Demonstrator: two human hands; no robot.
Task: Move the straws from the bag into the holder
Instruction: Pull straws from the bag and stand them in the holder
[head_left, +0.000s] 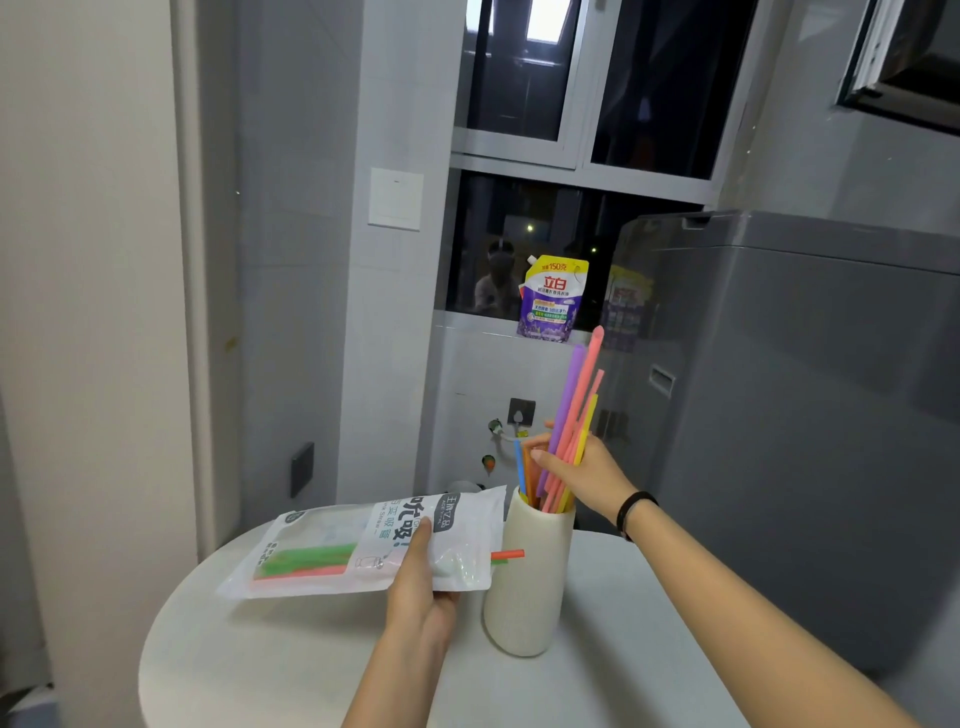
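While left hand (415, 587) grips bag (363, 545) | right hand (582, 473) apparently bunching straws (571, 415) above holder (530, 571)

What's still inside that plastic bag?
Green and pink straws show through the bag; an orange-red straw pokes out. The printed part hides how many remain.

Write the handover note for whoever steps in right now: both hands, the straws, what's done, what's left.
Left hand: holds the straw bag flat above the round table.
Right hand: closed on a bunch of straws whose lower ends are in the cream holder.
Done: blue and orange straws already stand in the holder.
Left: release the bunch; green and pink straws remain in the bag, and one red straw pokes out of its mouth.
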